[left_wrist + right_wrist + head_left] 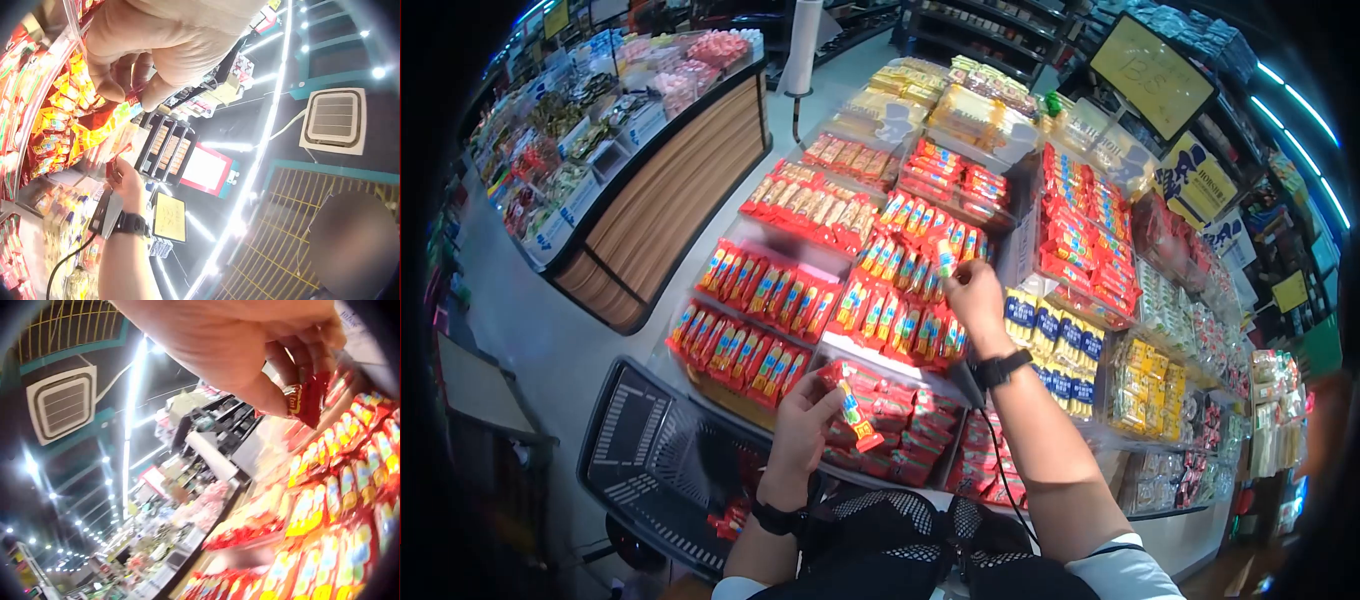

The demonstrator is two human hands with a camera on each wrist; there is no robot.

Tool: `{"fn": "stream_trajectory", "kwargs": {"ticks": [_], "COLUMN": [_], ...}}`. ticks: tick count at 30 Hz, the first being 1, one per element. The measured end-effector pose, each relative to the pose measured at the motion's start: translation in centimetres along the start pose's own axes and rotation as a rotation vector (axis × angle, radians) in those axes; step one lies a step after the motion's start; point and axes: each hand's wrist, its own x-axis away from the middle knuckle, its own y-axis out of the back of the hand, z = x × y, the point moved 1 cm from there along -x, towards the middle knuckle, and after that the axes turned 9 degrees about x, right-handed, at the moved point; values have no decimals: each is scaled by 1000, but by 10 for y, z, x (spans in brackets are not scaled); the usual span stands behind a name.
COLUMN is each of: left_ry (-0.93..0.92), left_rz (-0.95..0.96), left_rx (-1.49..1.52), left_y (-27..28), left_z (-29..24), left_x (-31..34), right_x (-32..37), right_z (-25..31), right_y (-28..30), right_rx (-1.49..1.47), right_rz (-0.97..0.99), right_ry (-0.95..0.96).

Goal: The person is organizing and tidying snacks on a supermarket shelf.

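Observation:
My left hand pinches one end of a red and yellow snack packet, which points down over a bin of red packets. In the left wrist view this snack packet hangs from the thumb and fingers. Further forward, my right hand holds another snack packet above the rows of similar packets. The right wrist view has the thumb and curled fingers around its red wrapper. Both wrists wear black straps.
A dark plastic shopping basket stands at lower left, with a few red packets inside. Blue and cream packets fill bins to the right. A wood-sided display stands across the aisle. A yellow sign rises behind the bins.

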Motion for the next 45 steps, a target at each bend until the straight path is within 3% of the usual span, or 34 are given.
{"fn": "stream_trajectory", "kwargs": {"ticks": [5, 9, 18, 26, 27, 29, 30, 32, 33, 37, 41, 45], "left_ry": [72, 104, 158, 177, 176, 169, 172, 181, 196, 156, 87, 95], "left_rz": [17, 3, -137, -158, -157, -158, -153, -145, -149, -97, -29, -26], "left_rx": [-69, -115, -56, 20, 5, -10, -10, -16, 1, -58, -53, -88], "left_y": [-8, -5, 22, 26, 26, 26, 26, 25, 25, 21, 18, 15], "left_z": [-6, -14, -16, -15, -15, -15, -15, -15, -15, -16, -12, -11], "left_x": [-28, -49, -78, -86, -86, -86, -86, -85, -85, -87, -84, -73], "right_x": [-80, -115, -155, -178, -193, -191, -187, -175, -193, -157, -147, -131], "right_z": [-18, -48, -54, -88, -122, -113, -110, -109, -146, -57, -32, -30], "right_y": [-18, -46, -81, -102, -120, -117, -117, -111, -137, -81, -79, -94], "right_rx": [290, 501, 705, 615, 657, 837, 834, 416, 554, 559, 547, 496], "right_rz": [60, 61, 186, 246, 316, 468, 467, 228, 274, 226, 203, 330], "right_ry": [-317, -164, -186, -286, -165, 86, 88, -245, -130, -212, -207, -171]}}
